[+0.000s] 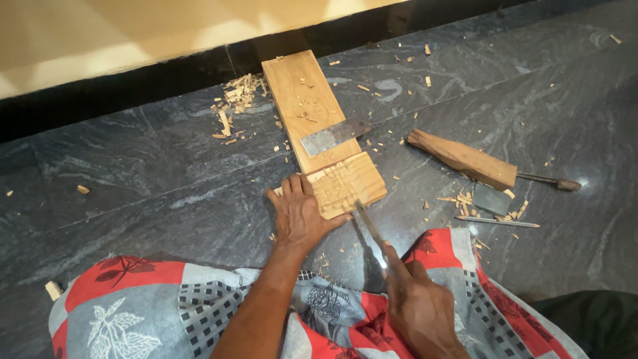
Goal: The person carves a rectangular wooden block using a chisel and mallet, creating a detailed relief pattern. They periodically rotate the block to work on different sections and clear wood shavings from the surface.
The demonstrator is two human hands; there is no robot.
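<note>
Pressing my left hand [300, 216] flat on the small carved tan wooden block [347, 185] on the dark stone floor [153, 179], my right hand [419, 307] grips a slim metal chisel [369, 228]; a slip off the blade's edge could gouge those nearby fingers.

Hidden and cut-off parts

The right hand [420, 312] covers the chisel [370, 229] handle; the left hand [300, 214] hides the carved block's [345, 184] left end; both forearms leave the bottom edge.
</note>
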